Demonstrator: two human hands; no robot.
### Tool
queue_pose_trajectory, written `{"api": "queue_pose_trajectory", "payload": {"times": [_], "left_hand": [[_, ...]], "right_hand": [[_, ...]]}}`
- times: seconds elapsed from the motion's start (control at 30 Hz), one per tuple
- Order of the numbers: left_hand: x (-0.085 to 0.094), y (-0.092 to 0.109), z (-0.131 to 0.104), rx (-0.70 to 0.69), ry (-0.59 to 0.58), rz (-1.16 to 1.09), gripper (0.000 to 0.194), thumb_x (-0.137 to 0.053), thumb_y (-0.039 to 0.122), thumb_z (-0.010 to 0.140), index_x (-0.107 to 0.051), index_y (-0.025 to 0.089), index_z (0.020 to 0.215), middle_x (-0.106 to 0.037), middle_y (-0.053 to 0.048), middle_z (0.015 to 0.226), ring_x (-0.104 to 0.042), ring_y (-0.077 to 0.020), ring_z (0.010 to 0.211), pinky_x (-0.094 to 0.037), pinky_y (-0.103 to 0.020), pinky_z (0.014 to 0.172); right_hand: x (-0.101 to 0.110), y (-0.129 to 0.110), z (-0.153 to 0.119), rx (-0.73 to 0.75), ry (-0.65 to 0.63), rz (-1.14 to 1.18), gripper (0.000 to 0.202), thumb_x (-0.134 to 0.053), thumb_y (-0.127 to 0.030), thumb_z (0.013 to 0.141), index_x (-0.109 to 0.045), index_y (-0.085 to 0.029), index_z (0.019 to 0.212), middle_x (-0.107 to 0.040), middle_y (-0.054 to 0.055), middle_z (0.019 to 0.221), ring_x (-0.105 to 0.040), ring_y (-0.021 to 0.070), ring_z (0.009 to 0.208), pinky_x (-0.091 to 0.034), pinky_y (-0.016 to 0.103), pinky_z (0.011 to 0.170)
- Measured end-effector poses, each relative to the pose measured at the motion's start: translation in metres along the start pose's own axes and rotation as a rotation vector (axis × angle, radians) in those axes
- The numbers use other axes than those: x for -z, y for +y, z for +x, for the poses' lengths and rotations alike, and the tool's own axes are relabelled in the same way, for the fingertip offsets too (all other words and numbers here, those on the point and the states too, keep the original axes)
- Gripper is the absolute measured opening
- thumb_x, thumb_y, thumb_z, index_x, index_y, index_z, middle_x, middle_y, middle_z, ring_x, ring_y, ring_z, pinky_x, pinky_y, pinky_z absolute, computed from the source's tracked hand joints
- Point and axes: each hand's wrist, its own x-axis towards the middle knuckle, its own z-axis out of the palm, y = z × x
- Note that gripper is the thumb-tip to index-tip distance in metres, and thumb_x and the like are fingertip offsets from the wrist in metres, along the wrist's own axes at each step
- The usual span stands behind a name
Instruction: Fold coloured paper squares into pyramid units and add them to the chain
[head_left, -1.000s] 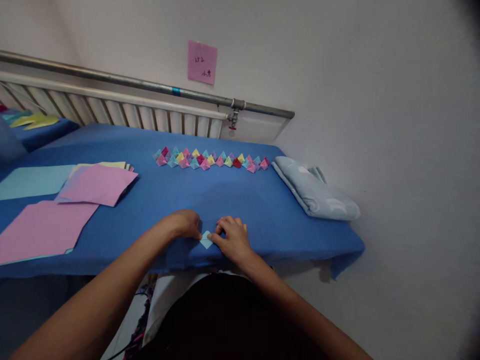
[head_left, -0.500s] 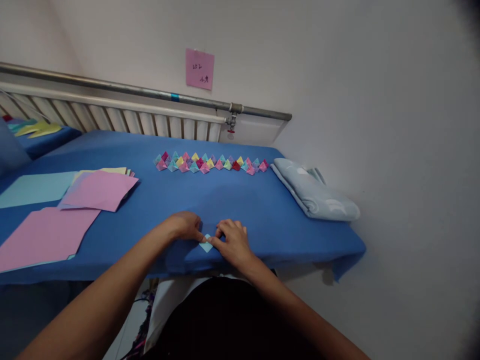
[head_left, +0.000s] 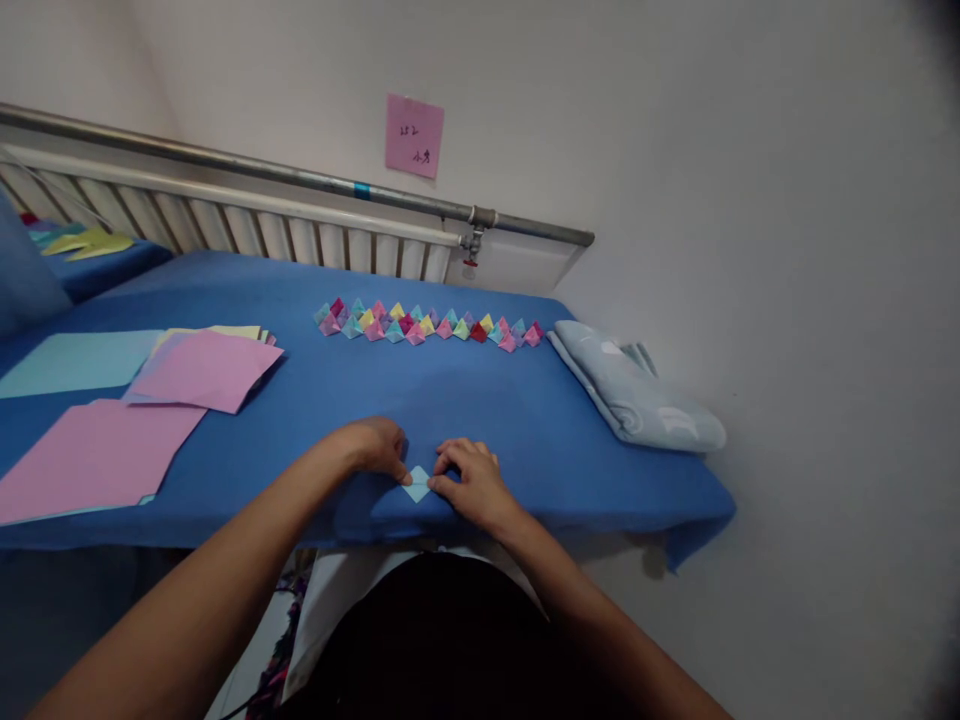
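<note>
Head camera view: one small folded piece of light-blue paper (head_left: 418, 485) lies on the blue-covered worktop (head_left: 337, 390), close to its near edge. It is diamond-shaped, one point facing that edge, with a crease line across its middle.

Left hand (head_left: 379, 447): thumb in contact with the paper's left corner, the other fingers curled down beside it. Right hand (head_left: 472, 480): thumb at the right corner, index finger arched above, remaining fingers bent. Whether the fingers of either hand close on the paper from beneath cannot be determined.

Along the far edge stands a double row of folded paper units (head_left: 394, 335) in pink, blue, yellow, purple and red, well apart from the hands. At its right end, near the worktop's right edge, lies a folded pale-blue blanket (head_left: 637, 390).

On the left portion: a stack of pink sheets (head_left: 97, 455) near the near edge, a light-blue sheet (head_left: 67, 365) behind it, and a further pink sheet (head_left: 206, 368) atop sheets with yellow showing.

Beyond the far edge: white radiator (head_left: 270, 235), metal pipe (head_left: 285, 178) above it, and a handwritten pink note (head_left: 414, 135) on the wall.
</note>
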Motion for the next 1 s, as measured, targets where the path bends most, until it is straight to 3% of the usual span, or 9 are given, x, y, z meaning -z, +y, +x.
{"api": "queue_pose_trajectory", "payload": {"times": [0.43,0.53,0.6,0.67,0.8,1.0], "left_hand": [[0.002,0.006,0.004,-0.035,0.011,0.07,0.022,-0.07,0.039,0.061,-0.067,0.019,0.069,-0.062,0.0,0.062,-0.053,-0.0156,0.058,-0.035,-0.024,0.052],[-0.002,0.015,0.004,-0.12,0.062,0.109,0.02,-0.07,0.025,0.062,-0.069,0.018,0.08,-0.067,-0.004,0.077,-0.059,-0.0191,0.069,-0.038,-0.025,0.057],[-0.007,0.022,0.004,-0.219,0.097,0.117,0.029,-0.063,0.011,0.063,-0.069,0.02,0.089,-0.068,-0.005,0.094,-0.06,-0.0197,0.082,-0.04,-0.024,0.064],[-0.012,0.025,0.003,-0.296,0.096,0.107,0.035,-0.055,0.002,0.063,-0.07,0.022,0.088,-0.068,-0.004,0.097,-0.06,-0.0187,0.088,-0.04,-0.024,0.07],[-0.017,0.02,0.006,-0.335,0.078,0.024,0.04,-0.051,-0.001,0.06,-0.07,0.021,0.087,-0.067,-0.003,0.091,-0.06,-0.0185,0.084,-0.039,-0.024,0.067],[-0.018,-0.004,0.009,-0.277,0.049,-0.239,0.024,-0.061,0.007,0.049,-0.065,0.02,0.068,-0.056,0.005,0.057,-0.049,-0.0136,0.055,-0.032,-0.023,0.051]], "right_hand": [[0.01,-0.005,0.016,-0.043,-0.116,-0.067,0.013,-0.074,-0.015,0.067,-0.061,-0.02,0.067,-0.059,0.0,0.084,-0.049,0.019,0.087,-0.03,0.033,0.075],[0.008,-0.004,0.014,-0.043,-0.079,-0.045,0.016,-0.075,-0.013,0.064,-0.06,-0.019,0.066,-0.058,-0.001,0.081,-0.049,0.0193,0.085,-0.031,0.033,0.075],[0.007,0.0,0.01,-0.036,-0.036,-0.016,0.017,-0.074,-0.013,0.063,-0.059,-0.02,0.068,-0.059,-0.001,0.082,-0.051,0.0188,0.085,-0.033,0.033,0.076],[0.005,0.007,0.006,0.002,0.038,0.062,0.018,-0.072,-0.012,0.065,-0.058,-0.02,0.072,-0.061,-0.001,0.09,-0.052,0.0183,0.091,-0.035,0.034,0.082],[0.002,0.02,0.003,0.059,0.156,0.385,0.015,-0.067,-0.012,0.067,-0.056,-0.02,0.074,-0.059,0.003,0.104,-0.054,0.018,0.103,-0.037,0.033,0.09],[0.003,0.021,0.003,0.043,0.174,0.482,0.009,-0.064,-0.018,0.068,-0.057,-0.021,0.071,-0.06,0.004,0.104,-0.054,0.0194,0.106,-0.037,0.035,0.094]]}}
